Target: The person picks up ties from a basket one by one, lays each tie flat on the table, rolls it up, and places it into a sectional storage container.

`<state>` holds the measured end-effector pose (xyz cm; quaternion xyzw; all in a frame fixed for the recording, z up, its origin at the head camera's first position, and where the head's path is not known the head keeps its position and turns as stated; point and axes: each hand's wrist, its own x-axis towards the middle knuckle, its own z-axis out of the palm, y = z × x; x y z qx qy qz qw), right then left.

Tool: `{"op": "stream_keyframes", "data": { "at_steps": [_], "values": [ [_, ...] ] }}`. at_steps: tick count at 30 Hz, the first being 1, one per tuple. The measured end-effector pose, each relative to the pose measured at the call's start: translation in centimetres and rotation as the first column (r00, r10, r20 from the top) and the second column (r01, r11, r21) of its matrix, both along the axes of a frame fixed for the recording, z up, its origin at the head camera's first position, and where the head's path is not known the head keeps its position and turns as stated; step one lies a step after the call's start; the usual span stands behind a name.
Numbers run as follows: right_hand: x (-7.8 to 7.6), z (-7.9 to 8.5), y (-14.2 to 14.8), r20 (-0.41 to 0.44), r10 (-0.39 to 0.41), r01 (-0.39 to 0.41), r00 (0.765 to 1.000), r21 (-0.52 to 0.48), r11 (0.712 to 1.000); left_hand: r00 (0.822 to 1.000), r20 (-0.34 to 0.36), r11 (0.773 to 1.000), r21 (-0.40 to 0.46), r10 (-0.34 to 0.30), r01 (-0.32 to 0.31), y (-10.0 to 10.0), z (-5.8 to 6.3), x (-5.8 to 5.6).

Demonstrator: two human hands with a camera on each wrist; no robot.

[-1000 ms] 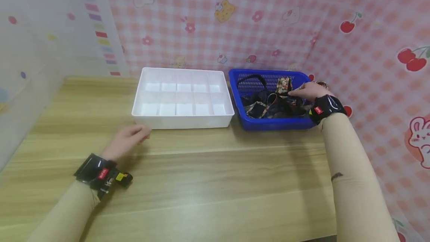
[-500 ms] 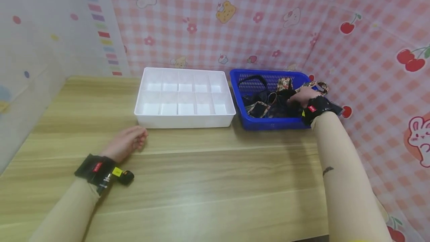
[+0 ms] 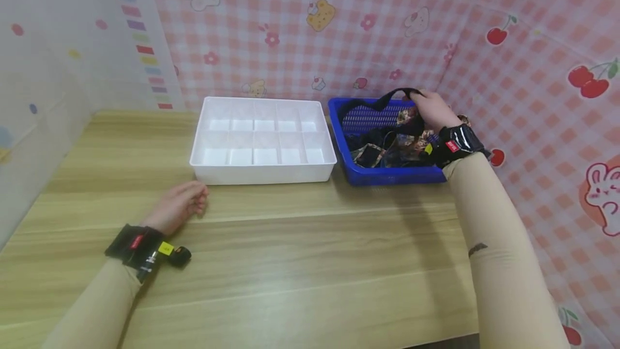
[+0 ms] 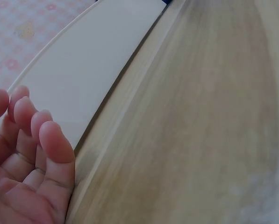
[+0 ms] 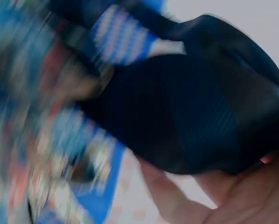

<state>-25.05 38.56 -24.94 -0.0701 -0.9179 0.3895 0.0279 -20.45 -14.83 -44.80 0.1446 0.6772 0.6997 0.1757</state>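
My right hand (image 3: 432, 109) is raised over the back right part of a blue plastic basket (image 3: 394, 178), holding a black fabric band (image 3: 382, 102). The band stretches left from the fingers along the basket's back rim. Seen from the right wrist, the dark cloth (image 5: 176, 112) is broad and smooth, with fingers and thumb (image 5: 165, 196) against its underside. Floral-patterned and dark fabric pieces (image 3: 368, 156) lie heaped in the basket. My left hand (image 3: 176, 206) rests on the table with loosely curled fingers (image 4: 55, 142), holding nothing, beside the front left corner of a white divided box (image 3: 263, 175).
The white box has two rows of several compartments and stands just left of the basket. Behind both is a wall covering (image 3: 290, 63) in pink check, and a similar one (image 3: 528, 117) runs close along the right. The wooden table (image 3: 290, 263) extends toward the front.
My right hand has risen from inside the basket toward its back rim, drawing up the black band, which now arches above the rim. The left hand has settled with little movement.
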Motion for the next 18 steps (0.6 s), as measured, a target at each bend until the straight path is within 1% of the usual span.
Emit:
{"op": "stream_keyframes", "data": {
  "at_steps": [1,2,3,4,5,6,7,8,9,10,11,12,13,14,15,16,18],
  "values": [
    [0.0,0.3,-0.5,-0.021,-0.003,0.001,1.000,-0.083,0.997,1.000,-0.004,0.999,-0.045,0.012,-0.012,0.1,0.3,0.1],
    [0.2,0.7,-1.1,-0.054,0.004,-0.011,0.999,-0.140,0.990,0.999,-0.030,0.994,-0.111,0.018,-0.021,0.4,0.8,0.2],
    [0.4,1.1,-1.9,-0.085,0.015,-0.030,0.996,-0.174,0.984,0.997,-0.072,0.983,-0.180,0.015,-0.028,0.9,1.4,0.3],
    [0.8,1.6,-2.7,-0.116,0.033,-0.053,0.993,-0.181,0.982,0.994,-0.112,0.972,-0.231,0.013,-0.039,1.6,2.2,0.2],
    [1.1,2.1,-3.6,-0.148,0.058,-0.085,0.987,-0.182,0.980,0.986,-0.166,0.961,-0.270,0.008,-0.054,2.6,3.2,0.1],
    [1.5,2.6,-4.6,-0.179,0.091,-0.121,0.980,-0.166,0.979,0.973,-0.231,0.950,-0.302,0.005,-0.076,3.8,4.4,0.0],
    [1.9,3.1,-5.7,-0.203,0.138,-0.170,0.969,-0.146,0.975,0.954,-0.301,0.945,-0.309,0.008,-0.106,5.1,5.9,-0.1],
    [2.2,3.5,-6.9,-0.227,0.195,-0.225,0.954,-0.114,0.968,0.922,-0.388,0.947,-0.292,0.008,-0.131,6.6,7.4,-0.3],
    [2.5,3.8,-8.2,-0.246,0.254,-0.278,0.935,-0.069,0.958,0.883,-0.469,0.955,-0.256,0.012,-0.149,8.2,9.1,-0.4],
    [2.8,4.1,-9.6,-0.257,0.315,-0.330,0.914,-0.020,0.944,0.848,-0.530,0.963,-0.221,0.016,-0.156,9.8,10.8,-0.6],
    [3.1,4.3,-11.0,-0.257,0.376,-0.382,0.890,0.027,0.924,0.809,-0.588,0.968,-0.198,0.009,-0.154,11.2,12.5,-0.7],
    [3.4,4.5,-12.5,-0.247,0.436,-0.433,0.865,0.072,0.899,0.774,-0.633,0.974,-0.183,-0.011,-0.135,12.5,14.1,-0.9],
    [3.8,4.7,-13.9,-0.230,0.492,-0.478,0.840,0.120,0.870,0.757,-0.652,0.979,-0.175,-0.036,-0.104,13.7,15.5,-0.9],
    [4.2,4.8,-15.2,-0.215,0.537,-0.512,0.816,0.163,0.843,0.760,-0.646,0.983,-0.173,-0.070,-0.057,14.6,16.8,-1.1],
    [4.5,4.8,-16.3,-0.200,0.570,-0.536,0.797,0.199,0.820,0.771,-0.629,0.984,-0.179,-0.102,-0.016,15.4,17.7,-1.3],
    [4.9,4.7,-17.2,-0.188,0.594,-0.554,0.782,0.224,0.801,0.795,-0.591,0.982,-0.187,-0.138,0.032,15.9,18.4,-1.4],
    [5.2,4.5,-18.4,-0.162,0.630,-0.589,0.759,0.240,0.771,0.833,-0.521,0.973,-0.219,-0.184,0.079,16.1,19.3,-1.7]
  ]
}}
